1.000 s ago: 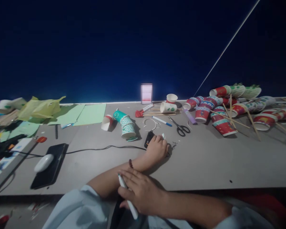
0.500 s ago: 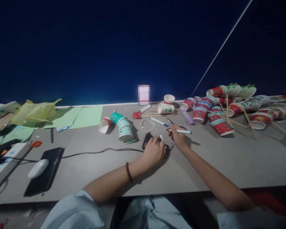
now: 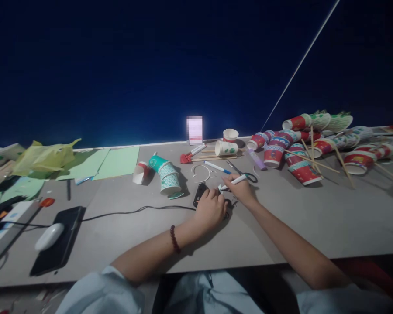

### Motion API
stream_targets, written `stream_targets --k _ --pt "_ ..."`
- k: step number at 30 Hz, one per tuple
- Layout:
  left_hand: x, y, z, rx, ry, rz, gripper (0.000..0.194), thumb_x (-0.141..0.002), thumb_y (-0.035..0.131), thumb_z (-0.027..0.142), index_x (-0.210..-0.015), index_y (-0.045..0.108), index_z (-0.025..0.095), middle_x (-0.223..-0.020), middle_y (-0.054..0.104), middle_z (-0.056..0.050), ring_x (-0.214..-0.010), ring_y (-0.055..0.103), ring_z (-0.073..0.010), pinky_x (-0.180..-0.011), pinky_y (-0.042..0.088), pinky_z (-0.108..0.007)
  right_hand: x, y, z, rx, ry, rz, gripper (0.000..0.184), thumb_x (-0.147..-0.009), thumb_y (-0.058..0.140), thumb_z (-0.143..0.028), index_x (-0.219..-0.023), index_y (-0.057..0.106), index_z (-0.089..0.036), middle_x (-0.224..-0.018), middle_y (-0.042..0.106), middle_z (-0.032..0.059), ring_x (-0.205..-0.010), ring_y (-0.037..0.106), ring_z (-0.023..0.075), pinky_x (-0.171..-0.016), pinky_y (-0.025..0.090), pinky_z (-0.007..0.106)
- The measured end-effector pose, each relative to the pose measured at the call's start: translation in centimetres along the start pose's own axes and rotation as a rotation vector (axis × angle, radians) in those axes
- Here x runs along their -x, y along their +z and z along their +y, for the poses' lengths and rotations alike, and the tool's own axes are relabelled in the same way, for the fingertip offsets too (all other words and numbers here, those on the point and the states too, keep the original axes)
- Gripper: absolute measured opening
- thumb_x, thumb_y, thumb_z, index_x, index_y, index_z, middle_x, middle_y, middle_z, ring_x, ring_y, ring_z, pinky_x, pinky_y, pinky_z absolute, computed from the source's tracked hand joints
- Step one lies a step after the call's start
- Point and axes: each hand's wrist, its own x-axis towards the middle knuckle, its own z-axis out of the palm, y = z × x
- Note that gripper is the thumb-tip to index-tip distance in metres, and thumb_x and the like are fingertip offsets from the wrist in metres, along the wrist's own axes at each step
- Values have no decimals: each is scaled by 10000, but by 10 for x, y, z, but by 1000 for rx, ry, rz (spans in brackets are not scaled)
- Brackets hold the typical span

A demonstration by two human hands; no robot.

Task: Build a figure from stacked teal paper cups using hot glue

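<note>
Cups (image 3: 272, 157) lay on the grey counter (image 3: 321, 226), blue wall (image 3: 150, 65) behind. Right hand (image 3: 244, 192) held a marker (image 3: 236, 180) above the counter; left hand (image 3: 211, 208) (couldn't make out its grip) rested at a black device (image 3: 200, 191).

Dim lighting; wall (image 3: 134, 56) dark; soft shadows on tabletop (image 3: 314, 226); bright pixelated patch (image 3: 195, 130), far edge; left end blurred.

Near the middle of the grey worktop (image 3: 308, 231), the right hand (image 3: 240, 192) grips a slim white marker pen (image 3: 238, 179) beside the left hand (image 3: 211, 209), which rests against a small black device (image 3: 200, 192). Red patterned paper cups (image 3: 274, 151) lie toward the back edge's right end.
</note>
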Motion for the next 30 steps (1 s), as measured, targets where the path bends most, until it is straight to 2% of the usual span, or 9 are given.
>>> stream_targets --k 4,9,21,25,30 --pt "0 0 0 -14 -2 -11 261 -942 426 287 -906 606 102 -1058 657 -181 -997 577 -263 -832 433 -386 0 1 -3 36 -21 -17 349 -742 580 -444 -498 435 -240 -433 483 -36 -439 425 129 -468 338 264" --pt "0 -1 0 -7 -3 -17 258 -941 424 280 -894 603 99 -971 671 -174 -985 578 -265 -829 434 -388 0 0 -5 63 -32 -26 347 -753 556 -434 -495 434 -237 -443 473 -35 -452 417 127 -493 332 264" --pt "-1 -3 0 -26 -10 -35 242 -938 426 281 -889 605 125 -955 659 -140 -965 575 -264 -803 438 -381 -1 2 -3 82 -5 6 331 -689 538 -400 -462 358 -241 -435 367 -57 -459 367 117 -477 301 259" --pt "-1 -2 0 -21 -8 -52 256 -945 411 284 -887 603 123 -932 654 -143 -952 572 -268 -794 432 -386 -1 3 -2 75 -6 16 327 -692 540 -383 -462 357 -237 -430 379 -58 -455 376 113 -470 316 249" --pt "-1 -3 0 -13 -8 -40 243 -944 417 275 -899 597 119 -976 643 -153 -945 570 -266 -787 423 -385 -1 3 0 29 28 65 345 -747 529 -444 -502 401 -237 -435 447 -43 -444 429 125 -450 341 244"
